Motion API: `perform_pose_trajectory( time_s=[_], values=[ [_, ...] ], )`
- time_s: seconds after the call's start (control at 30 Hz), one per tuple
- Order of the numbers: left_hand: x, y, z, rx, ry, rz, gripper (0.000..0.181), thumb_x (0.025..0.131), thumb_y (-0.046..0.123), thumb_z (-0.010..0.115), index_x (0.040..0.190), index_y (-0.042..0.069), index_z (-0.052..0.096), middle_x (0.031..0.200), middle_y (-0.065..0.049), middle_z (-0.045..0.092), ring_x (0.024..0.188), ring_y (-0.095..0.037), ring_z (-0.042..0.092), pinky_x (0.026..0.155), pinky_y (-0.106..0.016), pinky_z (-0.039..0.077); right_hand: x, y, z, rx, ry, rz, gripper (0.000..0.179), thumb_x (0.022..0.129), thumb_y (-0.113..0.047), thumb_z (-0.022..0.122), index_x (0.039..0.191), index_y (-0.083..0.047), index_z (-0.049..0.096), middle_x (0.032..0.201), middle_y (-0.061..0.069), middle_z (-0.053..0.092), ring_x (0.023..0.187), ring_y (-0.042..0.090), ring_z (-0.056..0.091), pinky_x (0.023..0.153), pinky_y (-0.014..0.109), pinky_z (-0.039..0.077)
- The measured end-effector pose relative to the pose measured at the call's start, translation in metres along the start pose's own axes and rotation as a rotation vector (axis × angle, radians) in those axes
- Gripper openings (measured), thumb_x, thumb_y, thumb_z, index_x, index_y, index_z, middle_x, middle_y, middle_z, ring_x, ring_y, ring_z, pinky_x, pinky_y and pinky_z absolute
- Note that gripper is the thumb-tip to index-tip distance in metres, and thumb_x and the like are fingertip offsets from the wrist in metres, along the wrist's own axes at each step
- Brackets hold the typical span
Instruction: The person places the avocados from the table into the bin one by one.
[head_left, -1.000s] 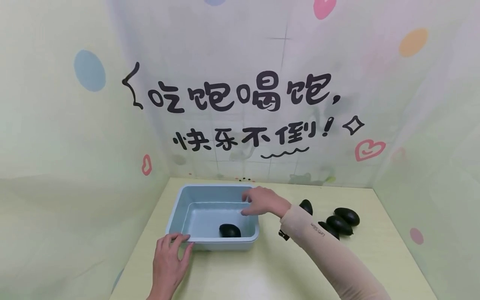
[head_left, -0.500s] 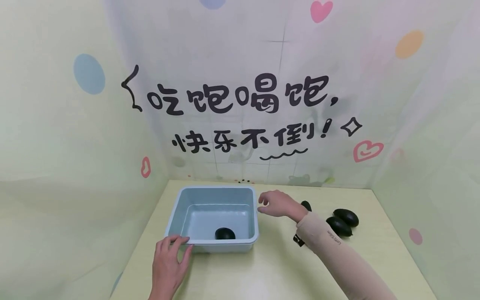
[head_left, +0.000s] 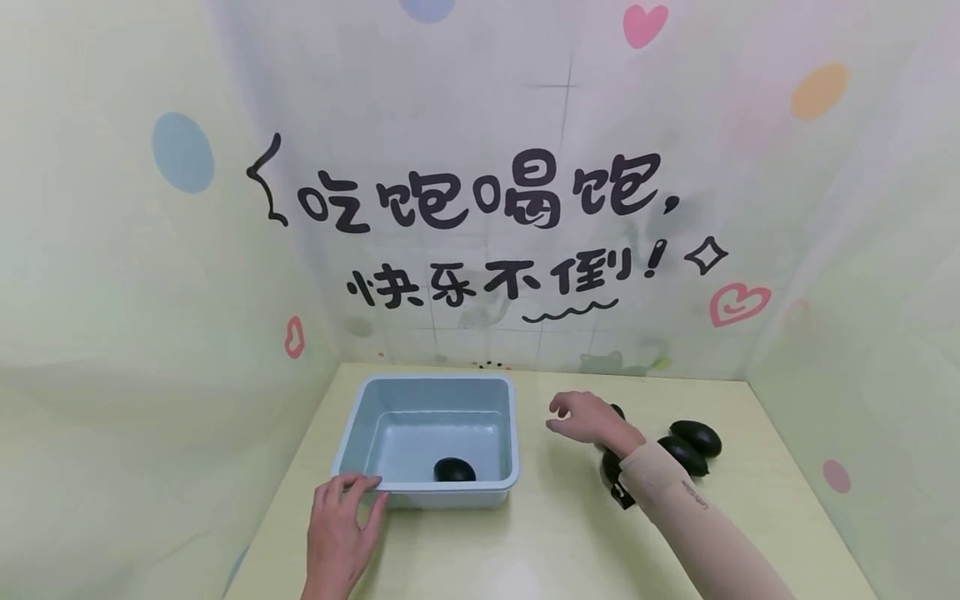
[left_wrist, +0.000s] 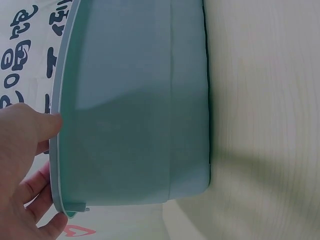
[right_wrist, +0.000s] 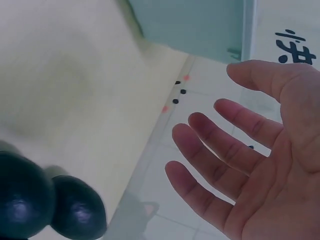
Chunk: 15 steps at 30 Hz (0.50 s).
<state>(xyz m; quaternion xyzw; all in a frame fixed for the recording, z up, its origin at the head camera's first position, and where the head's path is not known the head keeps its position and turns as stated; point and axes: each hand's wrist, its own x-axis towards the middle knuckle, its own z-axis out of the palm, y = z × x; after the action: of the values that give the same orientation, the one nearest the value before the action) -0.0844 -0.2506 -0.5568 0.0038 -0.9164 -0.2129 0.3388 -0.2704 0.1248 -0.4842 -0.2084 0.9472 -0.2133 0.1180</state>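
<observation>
A light blue plastic basin [head_left: 423, 498] stands on the table, with one dark, glossy avocado-like fruit [head_left: 454, 470] lying inside near its front wall. My left hand [head_left: 341, 529] holds the basin's rim at the front left corner; in the left wrist view its thumb touches the outside just under the rim [left_wrist: 56, 90]. Right of the basin, my right hand [head_left: 588, 418] hovers over the table with loosely bent fingers apart and nothing in them. Beyond its wrist lie more dark fruits [head_left: 696, 437]; one [head_left: 617, 411] is partly hidden behind the hand.
In the right wrist view, two dark fruits [right_wrist: 80, 209] sit close together below the palm side. A printed cloth backdrop [head_left: 480, 108] with black lettering rises behind the pale table [head_left: 480, 558] and continues along both sides.
My right hand has moved from above the basin's right rim out to the right, over the table. The fruit in the basin has shifted slightly left. My left hand stays at the corner.
</observation>
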Motion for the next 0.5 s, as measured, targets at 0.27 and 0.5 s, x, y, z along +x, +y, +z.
perform_pose_trajectory(
  time_s=[0.27, 0.5],
  values=[
    [0.001, 0.000, -0.002, 0.012, -0.007, -0.010, 0.025, 0.081, 0.014, 0.091, 0.103, 0.011, 0.079, 0.108, -0.012, 0.068, 0.105, -0.037, 0.060, 0.082, -0.053, 0.051, -0.014, 0.015, 0.010, -0.001, 0.030, 0.019, 0.033, 0.098, -0.026, 0.071, 0.122, -0.003, 0.072, 0.114, 0.015, 0.076, 0.103, 0.033, 0.072, 0.091, 0.050, 0.058],
    [-0.001, 0.001, -0.001, 0.002, -0.006, -0.022, 0.025, 0.081, 0.013, 0.091, 0.104, 0.011, 0.079, 0.109, -0.012, 0.067, 0.106, -0.036, 0.059, 0.082, -0.053, 0.051, -0.024, 0.037, 0.022, -0.009, 0.071, 0.070, 0.034, 0.098, -0.025, 0.070, 0.124, -0.004, 0.072, 0.116, 0.013, 0.076, 0.103, 0.031, 0.072, 0.089, 0.052, 0.059]
  ],
)
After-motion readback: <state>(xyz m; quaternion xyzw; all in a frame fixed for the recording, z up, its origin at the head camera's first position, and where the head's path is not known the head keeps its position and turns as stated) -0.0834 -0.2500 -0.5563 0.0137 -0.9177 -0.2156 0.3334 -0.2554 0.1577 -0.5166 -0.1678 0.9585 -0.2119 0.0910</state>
